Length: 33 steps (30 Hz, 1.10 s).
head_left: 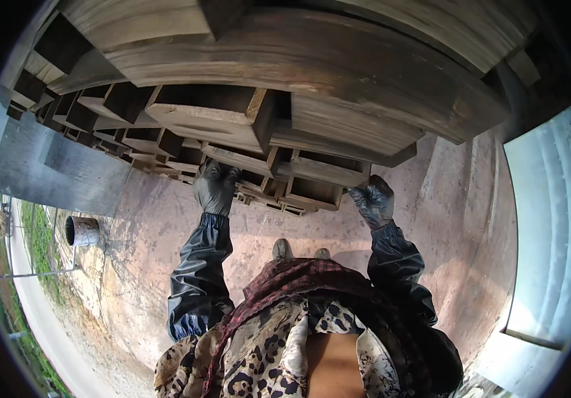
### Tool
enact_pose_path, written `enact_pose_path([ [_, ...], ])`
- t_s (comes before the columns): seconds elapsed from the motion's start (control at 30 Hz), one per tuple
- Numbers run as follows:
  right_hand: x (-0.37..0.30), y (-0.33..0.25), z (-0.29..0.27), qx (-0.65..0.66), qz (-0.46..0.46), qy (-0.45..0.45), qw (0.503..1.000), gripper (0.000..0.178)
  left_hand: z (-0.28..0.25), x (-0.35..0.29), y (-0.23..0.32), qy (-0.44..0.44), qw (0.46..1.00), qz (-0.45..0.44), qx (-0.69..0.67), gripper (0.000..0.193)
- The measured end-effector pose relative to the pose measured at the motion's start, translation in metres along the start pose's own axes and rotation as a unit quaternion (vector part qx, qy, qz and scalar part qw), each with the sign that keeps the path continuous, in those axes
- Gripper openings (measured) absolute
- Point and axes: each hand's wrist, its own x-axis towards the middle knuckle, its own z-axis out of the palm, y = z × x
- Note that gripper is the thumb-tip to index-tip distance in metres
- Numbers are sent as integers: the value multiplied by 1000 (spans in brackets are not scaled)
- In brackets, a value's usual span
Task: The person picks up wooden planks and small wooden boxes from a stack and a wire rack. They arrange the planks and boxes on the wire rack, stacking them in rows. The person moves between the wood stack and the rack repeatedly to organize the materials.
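In front of me rises a tall stack of wooden boards (312,63), with open gaps between the pieces. My left hand (215,190), in a dark glove, is closed at the lower edge of the stack, against a wooden board (238,158). On the other side my right hand (373,201), also gloved, has its fingers curled at the end of another wooden board (328,170). The fingertips of both hands are partly hidden by the wood. Dark shiny sleeve covers (200,265) reach from my wrists up both forearms.
Beneath the stack lies a stained reddish floor (265,229), where my shoes (283,249) stand. A pale panel (544,225) stands at the right. To the left are a grey metal sheet (90,176), a round container (83,231) and a road (40,305) beside grass.
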Motion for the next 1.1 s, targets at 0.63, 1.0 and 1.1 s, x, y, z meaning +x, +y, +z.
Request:
enact_pose_path([
  [0.63,-68,-26,74,199,238,-292,905,19,15,-48,-87,-220,947,-94,-214,47],
  [1.0,-76,-7,49,417,208,-354,811,24,34,-78,-61,-174,921,-200,-287,36],
  [1.1,-94,30,7,433,124,-300,841,25,64,-98,-18,-184,934,-207,-225,36],
])
